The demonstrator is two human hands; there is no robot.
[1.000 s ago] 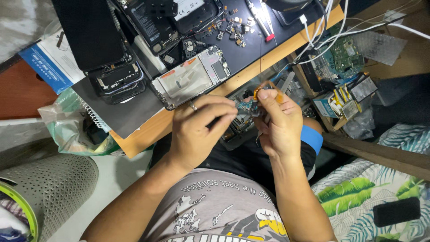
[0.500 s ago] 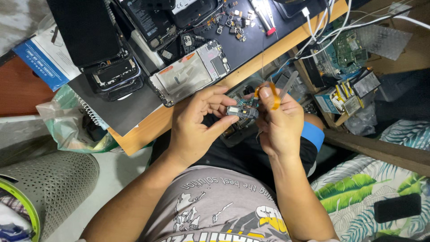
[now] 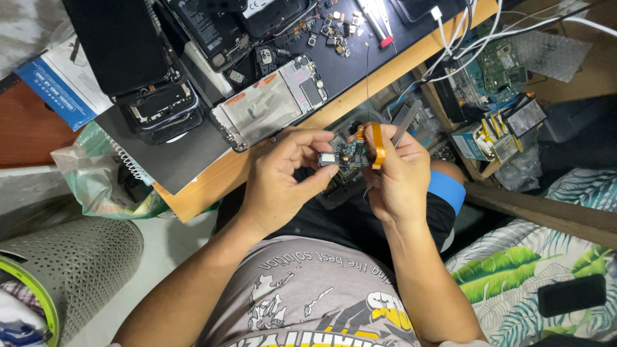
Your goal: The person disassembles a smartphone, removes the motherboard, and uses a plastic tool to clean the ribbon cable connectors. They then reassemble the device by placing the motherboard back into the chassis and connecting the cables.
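Pinching a small circuit board (image 3: pixel 342 156) between them, the left hand (image 3: pixel 283 177) and right hand (image 3: pixel 395 177) curl tight below the desk edge (image 3: pixel 212 186); the board has moved left since before.

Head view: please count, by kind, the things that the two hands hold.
Small circuit board, pinched between the left hand and the right hand: 1
Orange flex ribbon, curling over the right hand's fingers: 1
Grey tweezers, rising from the right hand: 1
Total: 3
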